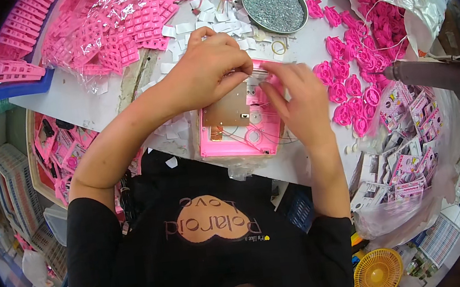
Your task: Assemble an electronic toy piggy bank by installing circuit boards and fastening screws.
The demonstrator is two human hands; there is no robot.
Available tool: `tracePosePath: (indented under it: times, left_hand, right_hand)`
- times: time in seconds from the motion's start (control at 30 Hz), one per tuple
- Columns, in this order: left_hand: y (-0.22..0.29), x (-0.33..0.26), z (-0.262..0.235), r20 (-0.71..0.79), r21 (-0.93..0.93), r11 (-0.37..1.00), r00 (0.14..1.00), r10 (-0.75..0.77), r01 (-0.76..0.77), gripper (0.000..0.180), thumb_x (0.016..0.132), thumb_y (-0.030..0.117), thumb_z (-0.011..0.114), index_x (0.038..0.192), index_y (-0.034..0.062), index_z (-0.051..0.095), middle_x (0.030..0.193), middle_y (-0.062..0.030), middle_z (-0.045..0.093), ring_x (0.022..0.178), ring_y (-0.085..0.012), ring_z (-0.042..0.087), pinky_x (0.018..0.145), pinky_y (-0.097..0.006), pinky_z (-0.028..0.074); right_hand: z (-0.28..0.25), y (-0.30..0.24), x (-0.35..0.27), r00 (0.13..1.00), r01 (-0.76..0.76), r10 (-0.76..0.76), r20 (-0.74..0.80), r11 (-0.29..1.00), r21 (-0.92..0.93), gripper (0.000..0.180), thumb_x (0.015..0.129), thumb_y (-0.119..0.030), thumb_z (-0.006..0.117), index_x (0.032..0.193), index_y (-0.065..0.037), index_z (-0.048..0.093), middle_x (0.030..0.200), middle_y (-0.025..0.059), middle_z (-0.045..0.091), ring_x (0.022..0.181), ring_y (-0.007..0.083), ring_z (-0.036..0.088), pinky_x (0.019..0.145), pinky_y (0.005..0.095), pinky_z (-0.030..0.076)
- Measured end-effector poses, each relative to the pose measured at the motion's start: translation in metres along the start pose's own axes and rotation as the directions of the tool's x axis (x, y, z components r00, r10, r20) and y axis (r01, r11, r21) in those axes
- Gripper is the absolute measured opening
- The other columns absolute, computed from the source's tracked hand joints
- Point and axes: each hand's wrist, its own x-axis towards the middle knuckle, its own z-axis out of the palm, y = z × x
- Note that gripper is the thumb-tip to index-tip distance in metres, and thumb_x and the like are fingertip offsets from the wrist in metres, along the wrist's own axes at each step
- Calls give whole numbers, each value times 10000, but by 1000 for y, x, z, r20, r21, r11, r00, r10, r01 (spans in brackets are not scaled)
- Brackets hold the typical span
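A pink plastic toy casing (206, 148) lies in front of me at the table's edge, its inside facing up. A brown circuit board (221, 113) sits in it, with thin red and dark wires looped around a round part (253, 135). My left hand (219, 59) reaches over the casing's far edge, thumb and forefinger closed together. My right hand (295, 93) is at the far right corner, its thumb and forefinger pinched. Both sets of fingertips meet around a small narrow piece in the casing, too hidden to name.
A round tin of small metal screws (274, 7) stands behind the casing, beside scattered white paper pieces (210, 16). Pink keypad parts (136, 18) fill the far left. Pink rings (340, 68) lie right, near a dark bar (438, 77) and a bag of printed cards (407, 151).
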Motion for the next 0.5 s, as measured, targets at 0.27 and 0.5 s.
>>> tracePosePath:
  times: [0.27,0.5]
  left_hand:
    - [8,-6,2,-109,112,990,991,-75,87,103,831,113,728,924,128,686,900,-4,637,1005,-210,609,1056,-463,290]
    - [9,2,0,41,227,974,999,6,-15,99,797,141,743,867,137,673,886,2,627,1042,-198,593,1101,-550,266]
  right_hand:
    - [7,-15,9,994,34,-7,110,968,-250,74,769,-65,702,834,-49,672,796,94,596,783,291,594,665,401,518]
    - [-9,-38,-1,880,326,-203,429,915,-236,78,716,-88,656,775,-40,667,832,88,588,880,274,586,680,381,530]
